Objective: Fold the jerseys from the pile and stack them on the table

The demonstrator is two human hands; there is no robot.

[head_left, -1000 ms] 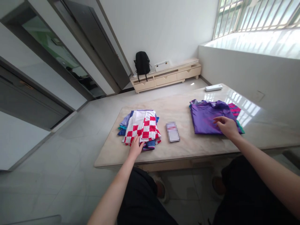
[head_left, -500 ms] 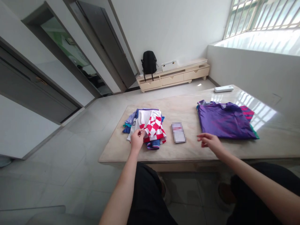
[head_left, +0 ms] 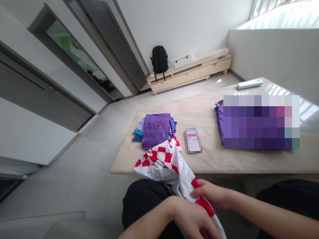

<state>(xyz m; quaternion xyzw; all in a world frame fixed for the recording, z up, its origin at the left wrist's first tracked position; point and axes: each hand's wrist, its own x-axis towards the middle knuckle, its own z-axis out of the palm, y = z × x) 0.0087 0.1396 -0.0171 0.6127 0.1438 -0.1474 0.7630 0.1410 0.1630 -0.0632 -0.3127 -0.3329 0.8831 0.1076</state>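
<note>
Both hands grip the checkered shirt (head_left: pixel 171 166) at the table's (head_left: pixel 214 159) near edge: right hand (head_left: pixel 211 194) pinching, left hand (head_left: pixel 196 220) closed; it runs 11 to 5 o'clock

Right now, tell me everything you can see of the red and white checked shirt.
The checked shirt is thin, soft cloth in red and white squares with plain white parts. It is unfolded and bunched, off the pile, one end draped over the table edge, the rest trailing down to the lap. The right hand pinches it from the right; the left hand grips it lower down. Its lowest part runs out of view.
</note>
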